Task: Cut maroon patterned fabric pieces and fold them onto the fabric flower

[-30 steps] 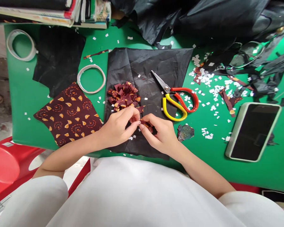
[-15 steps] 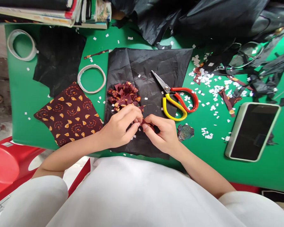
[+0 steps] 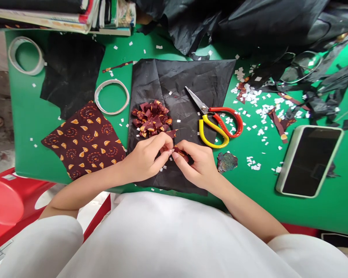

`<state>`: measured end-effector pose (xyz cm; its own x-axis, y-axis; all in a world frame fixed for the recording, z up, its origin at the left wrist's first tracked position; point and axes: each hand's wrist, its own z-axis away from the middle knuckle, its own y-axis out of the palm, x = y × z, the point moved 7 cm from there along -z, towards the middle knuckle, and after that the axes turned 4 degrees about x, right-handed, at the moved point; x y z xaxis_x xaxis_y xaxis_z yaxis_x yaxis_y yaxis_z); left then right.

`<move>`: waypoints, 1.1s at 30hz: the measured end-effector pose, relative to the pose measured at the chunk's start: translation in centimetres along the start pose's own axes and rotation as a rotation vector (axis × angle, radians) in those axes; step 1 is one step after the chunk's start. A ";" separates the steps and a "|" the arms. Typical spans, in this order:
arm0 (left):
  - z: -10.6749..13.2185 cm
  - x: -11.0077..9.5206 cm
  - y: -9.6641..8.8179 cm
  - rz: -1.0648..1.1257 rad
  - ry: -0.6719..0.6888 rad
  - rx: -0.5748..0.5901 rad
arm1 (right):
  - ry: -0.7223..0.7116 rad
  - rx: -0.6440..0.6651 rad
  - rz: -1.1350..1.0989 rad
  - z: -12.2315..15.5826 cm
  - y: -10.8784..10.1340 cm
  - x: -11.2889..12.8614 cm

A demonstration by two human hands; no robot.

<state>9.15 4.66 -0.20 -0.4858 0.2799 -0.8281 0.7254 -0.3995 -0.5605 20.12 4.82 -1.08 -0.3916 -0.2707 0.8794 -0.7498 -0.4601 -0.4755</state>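
My right hand (image 3: 198, 162) is closed in a pinch on a small maroon patterned strip (image 3: 182, 153), partly hidden by its fingers. Close beside it, my left hand (image 3: 150, 156) pinches a tiny whitish piece (image 3: 171, 151) between thumb and forefinger. Both hands are over a black sheet (image 3: 179, 77). Just beyond the left hand lies a bunch of looped maroon strips (image 3: 152, 117). Scissors (image 3: 204, 109) with one red and one yellow handle rest on the sheet, past the right hand, blades parted slightly.
Left of the sheet are a maroon patterned square (image 3: 87, 143) and two tape rolls (image 3: 112, 82) (image 3: 14, 61). White paper bits (image 3: 251, 96) are scattered to the right, near a phone (image 3: 310, 162). Books (image 3: 75, 19) and black plastic (image 3: 249, 27) line the back.
My fingertips have drawn slightly apart. A tiny whitish piece now shows at the left fingertips, and more of the maroon strip is visible by the right ones.
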 end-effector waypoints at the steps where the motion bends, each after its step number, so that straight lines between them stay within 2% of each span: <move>1: 0.0 0.0 0.0 0.010 -0.001 0.005 | 0.003 0.005 0.006 0.0 0.0 0.0; 12: 0.0 -0.3 0.0 -0.028 0.035 0.000 | -0.034 0.002 0.020 0.1 0.1 0.1; 21: -0.1 0.1 0.2 0.018 -0.026 0.050 | -0.034 -0.012 0.023 0.2 0.1 0.1; 27: -0.1 -0.4 -0.2 -0.026 0.037 0.006 | -0.011 -0.051 -0.005 0.3 -0.2 0.0; 33: -0.2 -0.8 0.4 -0.037 0.075 0.105 | -0.006 -0.054 -0.010 0.2 -0.3 0.0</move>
<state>9.93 4.45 0.20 -0.4706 0.3593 -0.8059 0.6508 -0.4753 -0.5920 20.45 4.78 -0.89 -0.3809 -0.2711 0.8840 -0.7815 -0.4165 -0.4645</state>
